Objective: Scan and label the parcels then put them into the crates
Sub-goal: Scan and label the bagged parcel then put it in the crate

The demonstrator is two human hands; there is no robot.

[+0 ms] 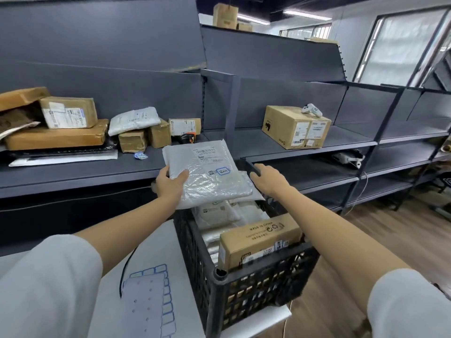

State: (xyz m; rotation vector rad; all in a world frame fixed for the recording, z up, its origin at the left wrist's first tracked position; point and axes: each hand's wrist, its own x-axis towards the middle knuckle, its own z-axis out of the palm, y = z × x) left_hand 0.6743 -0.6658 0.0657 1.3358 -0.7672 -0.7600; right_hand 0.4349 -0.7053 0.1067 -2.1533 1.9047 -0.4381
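Observation:
My left hand (170, 182) grips the near left edge of a flat grey plastic mailer (207, 172), thumb on top. The mailer carries a white shipping label and a small blue-bordered sticker, and it hovers over the far end of a black plastic crate (256, 286). My right hand (267, 178) grips the crate's far right rim. Inside the crate lie several pale mailers (219, 213) and a brown cardboard box (261, 240) printed "MADE IN CHINA". A sheet of blue-bordered labels (151, 303) lies on the white surface left of the crate.
The grey shelf (73, 169) at left holds several cardboard parcels (68, 115), a white mailer (134, 120) and an orange-and-black scanner (188, 137). At right, a larger carton (295, 128) carries a white handheld device (312, 110). Wooden floor (341, 240) lies to the right.

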